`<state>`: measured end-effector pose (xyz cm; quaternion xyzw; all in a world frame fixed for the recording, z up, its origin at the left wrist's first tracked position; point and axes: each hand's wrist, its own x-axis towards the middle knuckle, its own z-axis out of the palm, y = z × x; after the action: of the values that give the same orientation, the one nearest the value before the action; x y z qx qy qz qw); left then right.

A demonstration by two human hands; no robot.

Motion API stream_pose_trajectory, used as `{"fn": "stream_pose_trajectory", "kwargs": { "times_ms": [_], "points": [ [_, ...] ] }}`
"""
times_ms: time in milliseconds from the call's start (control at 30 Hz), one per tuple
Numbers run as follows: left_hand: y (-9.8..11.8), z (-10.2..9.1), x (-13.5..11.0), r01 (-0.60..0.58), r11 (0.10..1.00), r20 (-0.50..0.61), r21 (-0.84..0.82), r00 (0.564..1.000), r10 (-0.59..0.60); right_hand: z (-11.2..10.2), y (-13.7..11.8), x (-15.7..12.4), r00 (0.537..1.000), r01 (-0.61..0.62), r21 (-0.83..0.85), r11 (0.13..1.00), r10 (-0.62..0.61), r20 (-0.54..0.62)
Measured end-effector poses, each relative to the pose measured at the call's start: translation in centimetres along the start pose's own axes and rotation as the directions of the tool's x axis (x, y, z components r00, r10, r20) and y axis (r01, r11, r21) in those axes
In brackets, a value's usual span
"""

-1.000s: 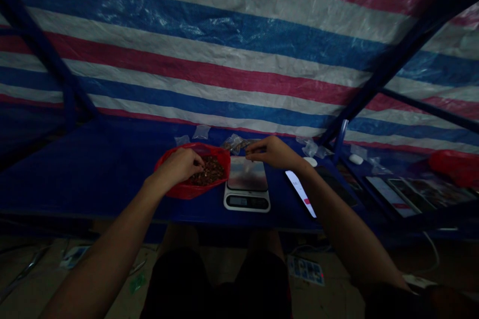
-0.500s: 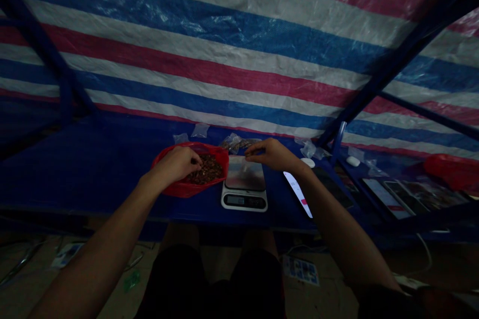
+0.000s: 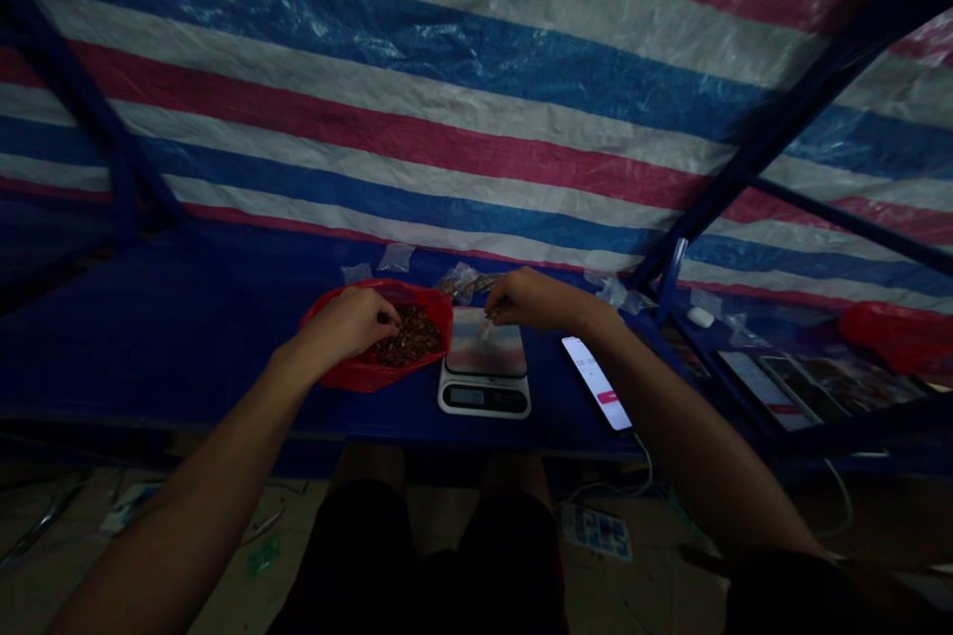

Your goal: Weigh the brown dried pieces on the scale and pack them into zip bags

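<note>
Looking down from the head camera, the person's left hand (image 3: 343,325) sits at the left of the bench (image 3: 149,347), its grip curled down into a heap of reddish-brown dried pieces (image 3: 409,337). The heap lies inside a crumpled red plastic bag (image 3: 348,375), and I cannot tell whether the fingers hold any pieces. The right hand (image 3: 537,302) reaches over a white digital kitchen scale (image 3: 483,399), its grip pinched on what seems to be a small clear plastic sachet (image 3: 486,329) above the steel pan, though the dim light blurs it. Most of the heap remains in the red bag. At the far edge, 2 empty-looking clear bags (image 3: 395,258) lie apart, and a clear bag with brown contents (image 3: 460,284) sits just beyond the scale. A lit smartphone (image 3: 596,382) lies to the right of the scale. Compared with the frame 1 second ago, both hands hold nearly the same places, the whole view has slid slightly left, and a white cable (image 3: 644,461) now shows below the phone at the bench's near edge.
</note>
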<state>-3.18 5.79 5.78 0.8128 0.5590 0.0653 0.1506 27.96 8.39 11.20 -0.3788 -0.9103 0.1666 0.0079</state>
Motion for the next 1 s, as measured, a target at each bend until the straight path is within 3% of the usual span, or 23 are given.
{"fn": "stream_pose_trajectory", "kwargs": {
  "times_ms": [167,567,667,767,867,933,1000],
  "points": [
    [0.0,-0.1,0.3,-0.041,0.999,-0.022,-0.017,0.999,0.041,0.3,0.1,0.7,1.000,-0.008,0.000,1.000,0.008,-0.007],
    [-0.3,0.1,0.7,-0.085,0.996,-0.009,-0.033,0.996,0.085,-0.1,0.4,0.1,0.998,0.029,0.229,0.973,-0.016,-0.059],
    [0.1,-0.4,0.4,-0.068,0.997,-0.015,-0.047,0.998,0.068,0.1,1.2,-0.6,0.989,0.024,0.330,0.944,0.026,-0.145],
    [1.1,-1.2,0.2,-0.096,0.992,-0.024,-0.086,0.995,0.094,1.6,2.8,-0.8,0.919,0.044,0.456,0.889,0.143,-0.369],
    [2.8,-2.2,0.5,-0.156,0.979,-0.025,-0.132,0.988,0.154,4.3,4.8,-0.1,0.784,0.067,0.599,0.798,0.329,-0.526],
    [4.4,-2.9,1.1,-0.177,0.972,-0.037,-0.151,0.984,0.174,6.2,6.0,0.7,0.687,0.092,0.686,0.722,0.452,-0.568],
    [6.1,-3.5,1.9,-0.191,0.970,-0.052,-0.148,0.981,0.185,7.7,6.7,1.5,0.620,0.119,0.731,0.672,0.524,-0.583]
  ]
}}
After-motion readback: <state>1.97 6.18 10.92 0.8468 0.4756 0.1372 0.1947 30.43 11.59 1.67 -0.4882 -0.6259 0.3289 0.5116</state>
